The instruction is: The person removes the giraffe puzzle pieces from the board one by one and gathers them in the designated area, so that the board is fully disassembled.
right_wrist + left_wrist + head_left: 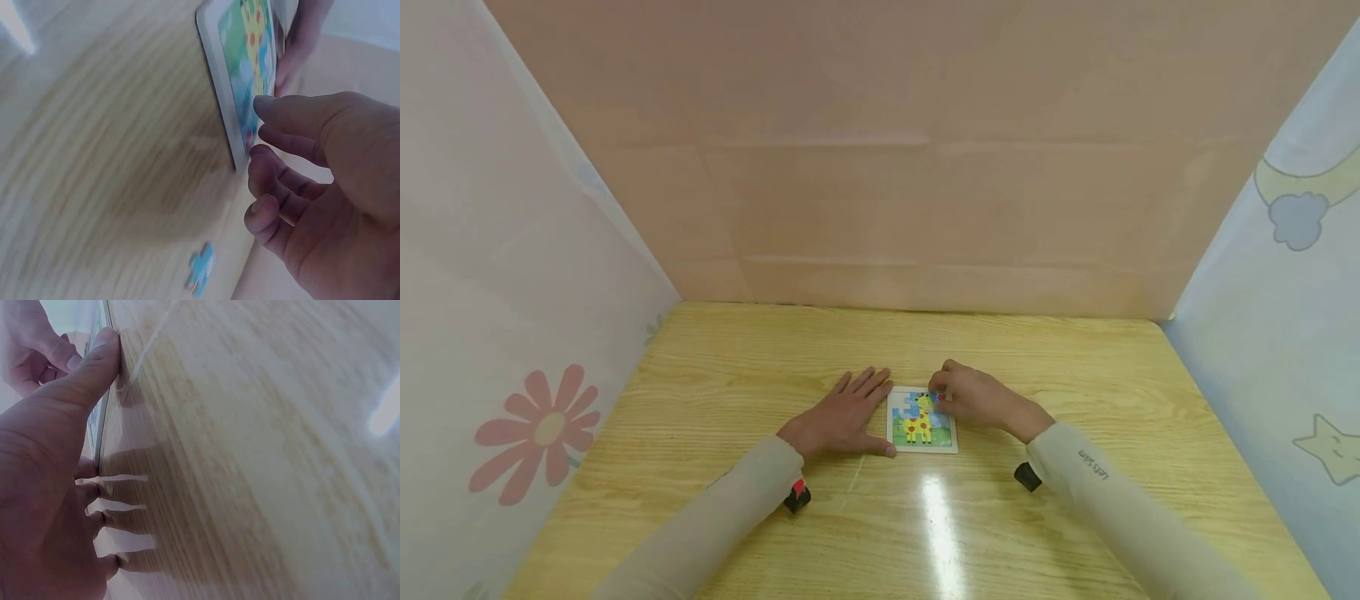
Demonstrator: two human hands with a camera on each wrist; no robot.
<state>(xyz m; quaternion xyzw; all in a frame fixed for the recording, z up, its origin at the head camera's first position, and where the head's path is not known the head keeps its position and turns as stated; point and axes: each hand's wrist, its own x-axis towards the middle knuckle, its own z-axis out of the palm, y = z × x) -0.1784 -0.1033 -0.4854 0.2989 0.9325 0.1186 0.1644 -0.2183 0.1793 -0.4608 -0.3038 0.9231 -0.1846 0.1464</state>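
Note:
A small jigsaw puzzle point(917, 429) in a white tray lies on the table, showing a yellow giraffe with red spots on blue and green. White gaps show at its upper left. My left hand point(842, 417) rests flat with fingers spread, its thumb and index finger against the tray's left edge. At the upper right corner, my right hand point(973, 398) has bent fingers and pinches a blue puzzle piece point(937, 398) with a red patch, low over the picture; the fingers partly cover it. The right wrist view shows its thumb point(275, 107) beside the puzzle.
A loose blue puzzle piece point(202, 269) lies on the wooden table point(737, 358) beyond the tray's right side; in the head view the right hand hides it. A tan backdrop point(880, 208) rises behind, and patterned cloth point(512, 292) flanks both sides.

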